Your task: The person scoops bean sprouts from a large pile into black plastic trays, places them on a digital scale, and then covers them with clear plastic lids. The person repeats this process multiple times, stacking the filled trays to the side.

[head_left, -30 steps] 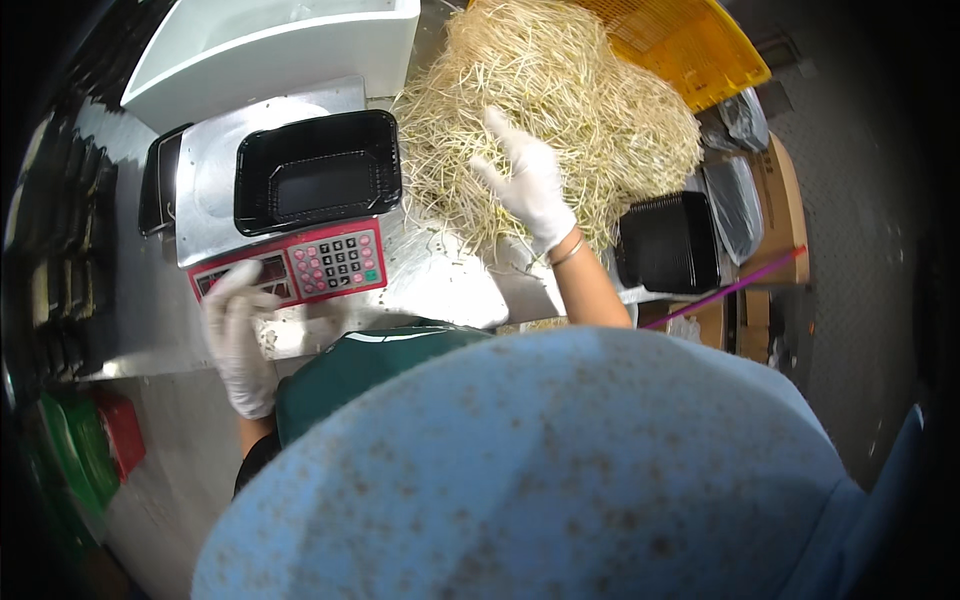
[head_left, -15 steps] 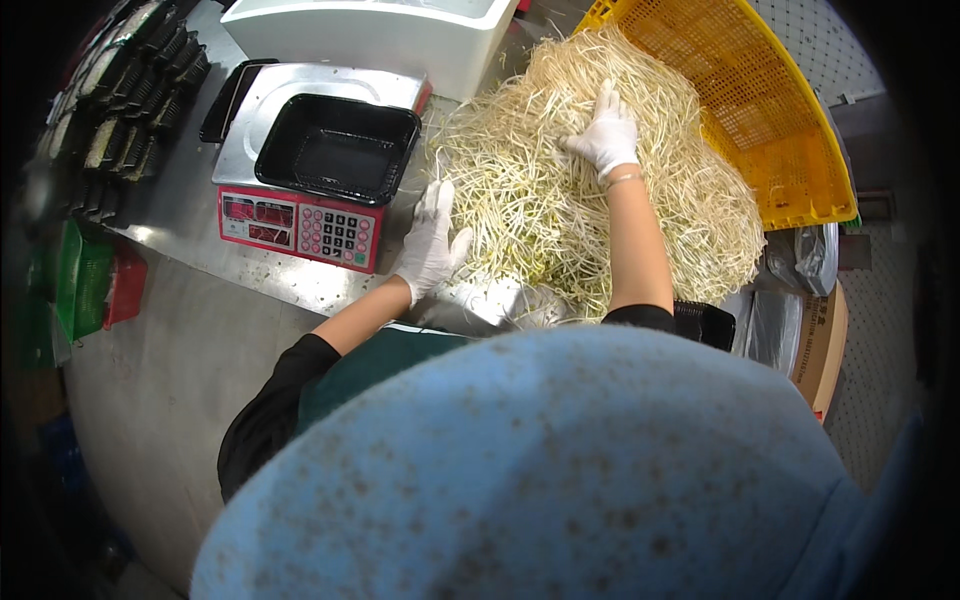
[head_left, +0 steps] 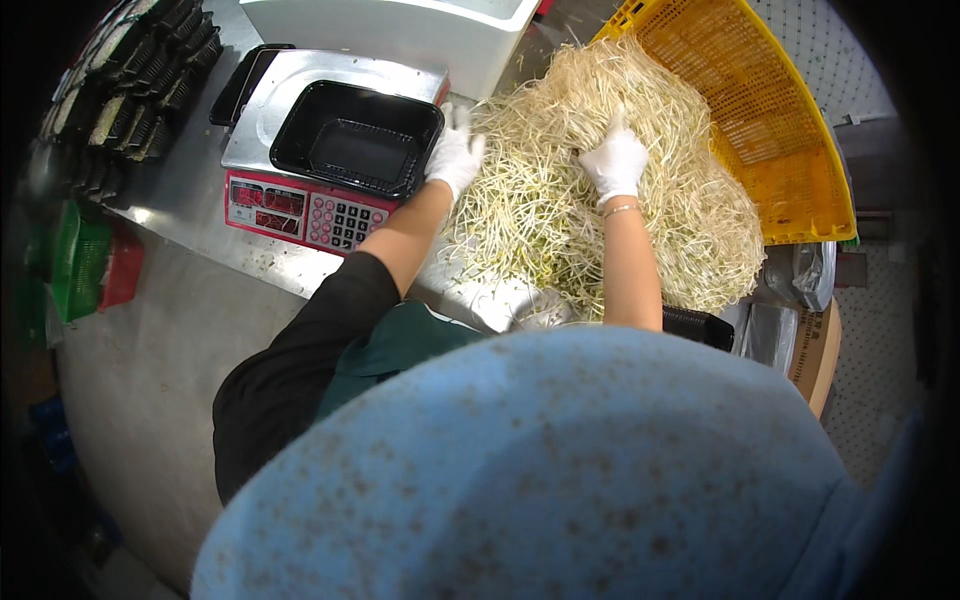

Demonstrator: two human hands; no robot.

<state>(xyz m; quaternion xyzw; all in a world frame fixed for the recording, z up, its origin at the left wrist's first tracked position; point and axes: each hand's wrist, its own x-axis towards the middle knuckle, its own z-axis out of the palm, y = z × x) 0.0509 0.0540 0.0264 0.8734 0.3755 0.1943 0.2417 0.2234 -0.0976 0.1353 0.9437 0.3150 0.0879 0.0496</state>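
Note:
A large heap of pale bean sprouts (head_left: 540, 190) lies on the metal table. My right hand (head_left: 615, 165), in a white glove, presses into its upper middle; the fingers curl into the sprouts and their tips are partly hidden. My left hand (head_left: 456, 158), also gloved, is at the heap's left edge, close beside a black plastic tray (head_left: 355, 145). Its fingers are stretched out and it holds nothing I can see. The tray looks empty and sits on the steel plate of a red digital scale (head_left: 300, 215).
A yellow perforated crate (head_left: 790, 150) leans behind the heap on the right. A white tub (head_left: 400, 40) stands at the back. Stacked filled black trays (head_left: 130, 110) are at far left, with green (head_left: 80, 260) and red baskets (head_left: 122, 265) below. A cardboard box (head_left: 815, 355) is at right.
My left hand has moved up along the heap's edge to beside the tray. My right hand has gone from lying flat with spread fingers to curling into the sprouts, slightly lower in view.

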